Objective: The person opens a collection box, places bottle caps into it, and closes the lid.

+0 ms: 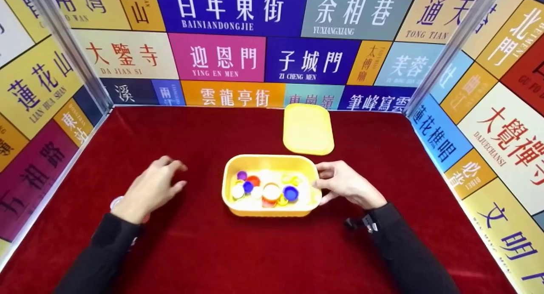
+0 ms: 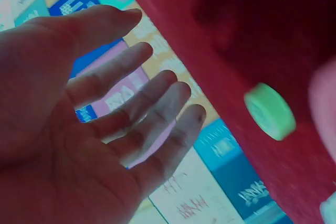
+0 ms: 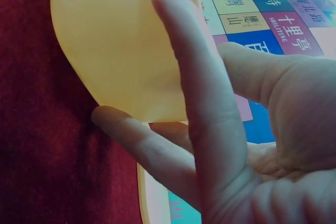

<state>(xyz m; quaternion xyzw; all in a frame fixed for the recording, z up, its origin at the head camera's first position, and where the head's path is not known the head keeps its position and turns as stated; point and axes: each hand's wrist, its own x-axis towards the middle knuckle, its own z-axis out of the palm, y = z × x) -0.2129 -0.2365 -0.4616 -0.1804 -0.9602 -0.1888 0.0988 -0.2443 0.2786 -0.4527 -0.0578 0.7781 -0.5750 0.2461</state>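
tub: yellow rounded-rectangular plastic tub (image 1: 270, 210), mid-bench, near front edge, upright, lid off
contents: loose plastic bottle caps (image 1: 267, 189) inside tub; blue, purple, red, white, yellow; piled, not sorted
right hand: right hand (image 1: 346, 184) at tub's right end wall; fingertips touching rim and wall
right grip: fingers (image 3: 191, 98) mostly straight, laid against yellow wall from outside, thumb apart; steadying contact, no wrap-around hold
left hand: left hand (image 1: 154, 187) over bench, left of tub, well apart from it
left grip: fingers (image 2: 123, 85) spread and relaxed, palm bare, nothing held
stray cap: light green round plastic cap (image 2: 269, 111) on red cloth in left wrist view, just off the fingertips; not made out in head view, probably hidden by hand
lid: flat yellow plastic lid (image 1: 308, 128) lying behind tub, slightly right, apart from it, near back wall
bench: red felt-covered bench (image 1: 204, 251) carrying tub and lid
surround: walls of coloured panels with Chinese place names (image 1: 221, 56) on three sides
risk 1: one-sided finger push on tub wall, no grasp; likely slide or tilt on felt if pressed harder
risk 2: tilt would spill caps, round and prone to rolling
risk 3: stray cap close to open fingers; a sideways brush could roll it off toward bench edge
risk 4: lid near right forearm path; snag on reach-back plausible
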